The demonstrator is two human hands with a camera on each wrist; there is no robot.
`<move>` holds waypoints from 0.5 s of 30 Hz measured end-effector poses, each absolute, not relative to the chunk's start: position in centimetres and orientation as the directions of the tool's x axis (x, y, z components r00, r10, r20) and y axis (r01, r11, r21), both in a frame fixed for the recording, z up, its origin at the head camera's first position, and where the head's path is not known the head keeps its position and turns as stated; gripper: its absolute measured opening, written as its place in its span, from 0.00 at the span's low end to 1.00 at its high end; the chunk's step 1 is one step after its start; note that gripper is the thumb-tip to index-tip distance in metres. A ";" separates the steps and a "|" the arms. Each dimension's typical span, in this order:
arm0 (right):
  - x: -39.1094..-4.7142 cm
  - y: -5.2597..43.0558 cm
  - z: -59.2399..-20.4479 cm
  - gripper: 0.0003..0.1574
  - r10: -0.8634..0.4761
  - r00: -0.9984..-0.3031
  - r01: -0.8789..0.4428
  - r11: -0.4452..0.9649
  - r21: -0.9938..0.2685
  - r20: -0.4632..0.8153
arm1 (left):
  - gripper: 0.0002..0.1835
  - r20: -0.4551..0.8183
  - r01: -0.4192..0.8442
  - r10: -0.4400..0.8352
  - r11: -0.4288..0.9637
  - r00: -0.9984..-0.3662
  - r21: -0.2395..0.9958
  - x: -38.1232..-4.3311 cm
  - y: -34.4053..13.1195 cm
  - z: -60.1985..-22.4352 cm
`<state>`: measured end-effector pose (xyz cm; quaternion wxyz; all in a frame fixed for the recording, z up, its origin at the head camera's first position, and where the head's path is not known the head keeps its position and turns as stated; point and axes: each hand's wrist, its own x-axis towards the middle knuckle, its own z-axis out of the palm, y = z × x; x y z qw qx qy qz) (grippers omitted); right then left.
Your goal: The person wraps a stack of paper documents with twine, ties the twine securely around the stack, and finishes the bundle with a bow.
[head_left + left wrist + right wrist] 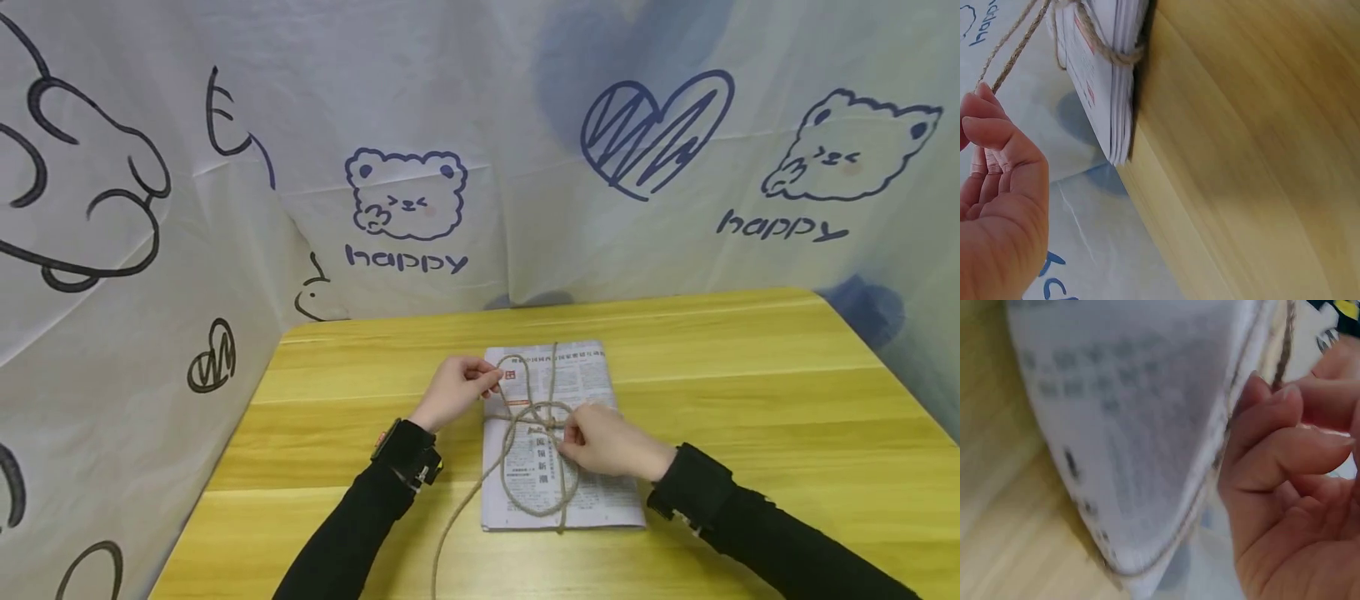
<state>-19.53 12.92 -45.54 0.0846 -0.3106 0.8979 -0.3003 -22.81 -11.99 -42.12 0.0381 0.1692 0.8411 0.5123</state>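
A folded stack of newspapers [495, 500] lies flat on the table, with brown twine [540, 512] running round it both ways and crossing near its middle. My left hand [453, 390] pinches the top of a narrow twine loop at the stack's upper left; in the left wrist view the hand [1013, 187] holds two strands raised above the papers [1100, 87]. Right of the crossing, my right hand [606, 442] pinches the twine with curled fingers, seen also as twine [1284, 350] at the fingertips in the right wrist view. A larger loop spreads over the lower papers.
A loose twine tail [453, 521] trails off the stack toward the table's front edge. The yellow wood-grain table [750, 400] extends on both sides. White cloth [525, 225] with drawn bears and hearts hangs behind and at the sides.
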 end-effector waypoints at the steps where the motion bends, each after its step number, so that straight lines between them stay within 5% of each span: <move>1: -19.5 13.3 -45.2 0.15 -0.606 -0.794 -0.500 0.609 -0.616 0.046 | 0.09 0.110 0.243 0.315 0.420 -0.943 0.874 -22.7 -12.1 -42.0; 10: -19.2 20.4 -41.2 0.12 -0.631 -0.774 -0.368 0.378 -0.849 0.055 | 0.12 0.115 0.218 0.240 0.461 -0.964 0.860 -24.5 -13.9 -44.6; 15: -19.6 25.1 -41.5 0.14 -0.579 -0.815 -0.331 0.486 -0.809 -0.014 | 0.12 0.099 0.192 0.216 0.472 -0.971 0.860 -24.8 -14.3 -44.9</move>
